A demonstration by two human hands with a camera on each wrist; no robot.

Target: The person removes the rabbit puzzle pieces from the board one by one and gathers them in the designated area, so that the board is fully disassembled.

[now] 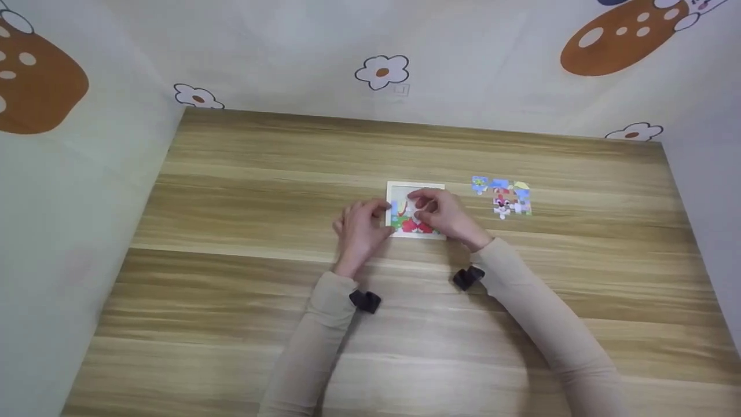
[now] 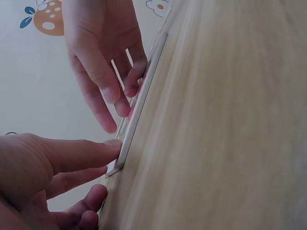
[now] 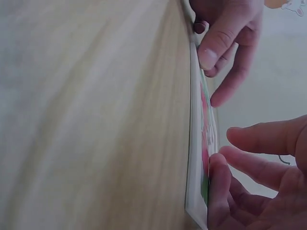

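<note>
A small square puzzle tray with a white border lies flat on the table. Inside it, joined puzzle pieces show green and red along the bottom and blue at the left, while part of the upper area is bare grey. My left hand holds the tray at its left side, thumb on the lower left corner and index finger higher up that edge. Over the tray's right half is my right hand, fingers bent with the tips at the picture. In the right wrist view its thumb stands apart from the fingers, nothing visible between them.
Right of the tray lie several more puzzle pieces, some with a red and white animal face. A blue piece sits at their left end. The wood-grain table meets patterned walls at the back and sides.
</note>
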